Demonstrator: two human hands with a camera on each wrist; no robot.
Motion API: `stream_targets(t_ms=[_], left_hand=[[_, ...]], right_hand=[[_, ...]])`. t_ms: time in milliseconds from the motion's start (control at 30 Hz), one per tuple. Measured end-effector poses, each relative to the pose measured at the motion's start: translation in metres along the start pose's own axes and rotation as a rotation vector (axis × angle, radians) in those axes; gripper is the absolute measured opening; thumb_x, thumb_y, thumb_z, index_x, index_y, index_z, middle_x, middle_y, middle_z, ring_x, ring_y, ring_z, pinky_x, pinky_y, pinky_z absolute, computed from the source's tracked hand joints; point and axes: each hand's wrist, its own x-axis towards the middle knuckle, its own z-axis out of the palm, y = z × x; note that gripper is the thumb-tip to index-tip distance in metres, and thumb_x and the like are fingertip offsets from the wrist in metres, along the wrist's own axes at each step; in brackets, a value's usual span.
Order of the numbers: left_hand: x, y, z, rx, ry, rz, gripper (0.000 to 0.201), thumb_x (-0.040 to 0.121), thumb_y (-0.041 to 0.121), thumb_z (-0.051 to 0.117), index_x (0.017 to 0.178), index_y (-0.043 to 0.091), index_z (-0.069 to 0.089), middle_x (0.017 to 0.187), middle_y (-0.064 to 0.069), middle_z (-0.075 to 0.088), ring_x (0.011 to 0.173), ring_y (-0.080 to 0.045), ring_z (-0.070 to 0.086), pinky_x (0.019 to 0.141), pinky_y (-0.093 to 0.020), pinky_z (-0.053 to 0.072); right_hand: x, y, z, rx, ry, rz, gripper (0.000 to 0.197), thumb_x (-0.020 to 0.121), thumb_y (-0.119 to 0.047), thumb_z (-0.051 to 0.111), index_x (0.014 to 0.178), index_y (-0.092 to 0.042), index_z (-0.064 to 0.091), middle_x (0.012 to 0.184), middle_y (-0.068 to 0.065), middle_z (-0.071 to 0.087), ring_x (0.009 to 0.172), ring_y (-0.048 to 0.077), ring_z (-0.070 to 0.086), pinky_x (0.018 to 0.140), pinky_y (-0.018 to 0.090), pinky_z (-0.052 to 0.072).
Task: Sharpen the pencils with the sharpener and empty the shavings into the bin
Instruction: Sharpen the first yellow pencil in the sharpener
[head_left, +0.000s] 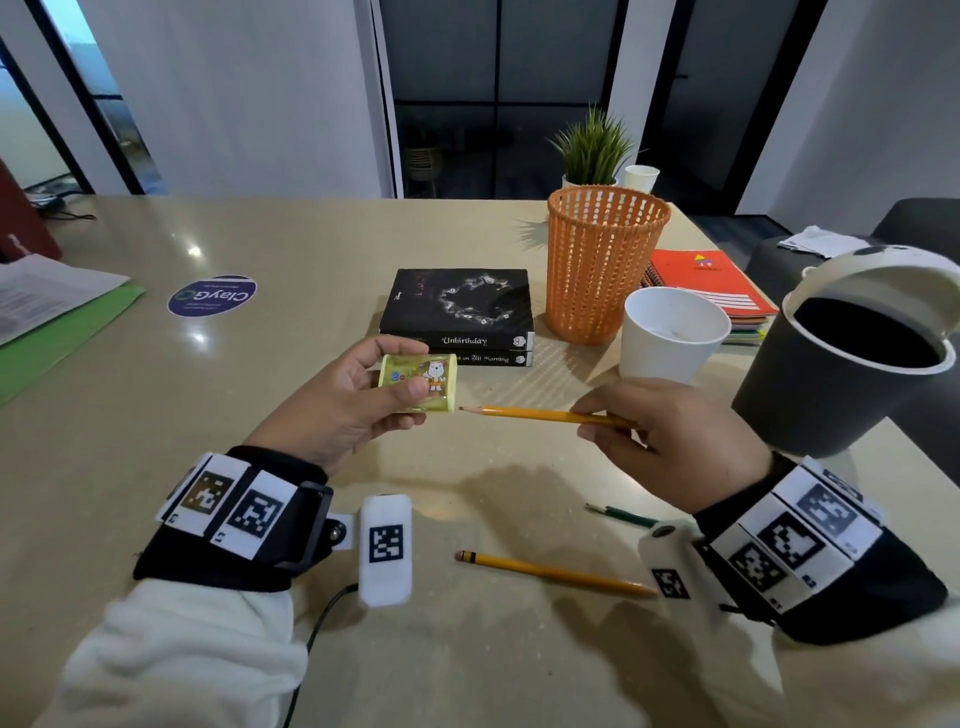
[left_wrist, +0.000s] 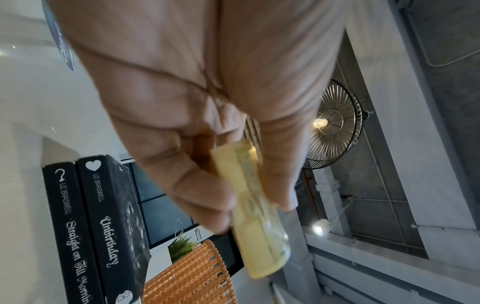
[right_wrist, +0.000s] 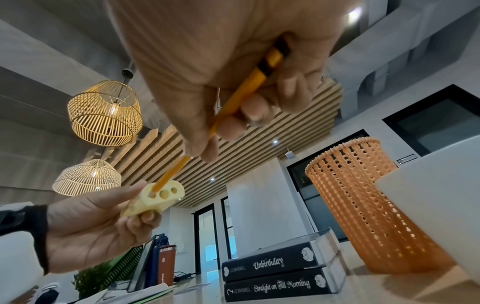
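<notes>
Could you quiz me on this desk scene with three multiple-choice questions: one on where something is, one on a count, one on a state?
1. Where does the orange lattice plastic basket stand?
A. right of the stacked black books
B. on the books
C. on the floor

2. How many pencils lie loose on the beige table?
A. none
B. two
C. five

3. The dark grey round bin is
A. lidded shut
C. tipped over
B. open

Answers: 1 A, it stands beside them; 2 B, one yellow, one green; 3 B, its dark inside shows.

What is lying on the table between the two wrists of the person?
In the head view, a yellow pencil with an eraser end lies on the table between the wrists. A green pencil lies just beyond it, partly hidden near the right wrist.
</notes>
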Motion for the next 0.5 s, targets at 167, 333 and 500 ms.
stream_targets(t_ms=[167, 333, 500], left_hand=[[-0.002, -0.001, 0.001, 0.011, -0.001, -0.008, 0.043, 0.055, 0.013, 0.082, 0.091, 0.022, 0.062, 0.082, -0.001, 0.069, 0.061, -0.012, 0.064, 0.056, -0.016, 0.054], [-0.003, -0.001, 0.009, 0.028, -0.008, -0.019, 0.034, 0.063, 0.014, 0.065, 0.096, 0.019, 0.059, 0.083, -0.003, 0.067, 0.058, -0.012, 0.063, 0.053, -0.016, 0.052], [-0.001, -0.005, 0.017, 0.067, -0.053, -0.025, 0.035, 0.061, 0.015, 0.069, 0.095, 0.019, 0.060, 0.075, 0.001, 0.071, 0.058, -0.013, 0.064, 0.052, -0.016, 0.051]], right_hand=[[0.000, -0.001, 0.002, 0.011, 0.017, -0.003, 0.033, 0.082, -0.042, 0.042, 0.094, -0.022, 0.065, 0.077, -0.003, 0.066, 0.066, 0.017, 0.058, 0.055, 0.040, 0.051], [0.001, -0.004, 0.003, -0.007, 0.028, -0.024, 0.028, 0.083, -0.038, 0.046, 0.093, -0.022, 0.066, 0.076, -0.004, 0.066, 0.065, 0.017, 0.059, 0.054, 0.039, 0.051], [0.004, -0.010, 0.007, -0.045, 0.048, -0.066, 0.025, 0.082, -0.034, 0.047, 0.090, -0.020, 0.067, 0.071, -0.005, 0.064, 0.063, 0.019, 0.059, 0.049, 0.038, 0.050]])
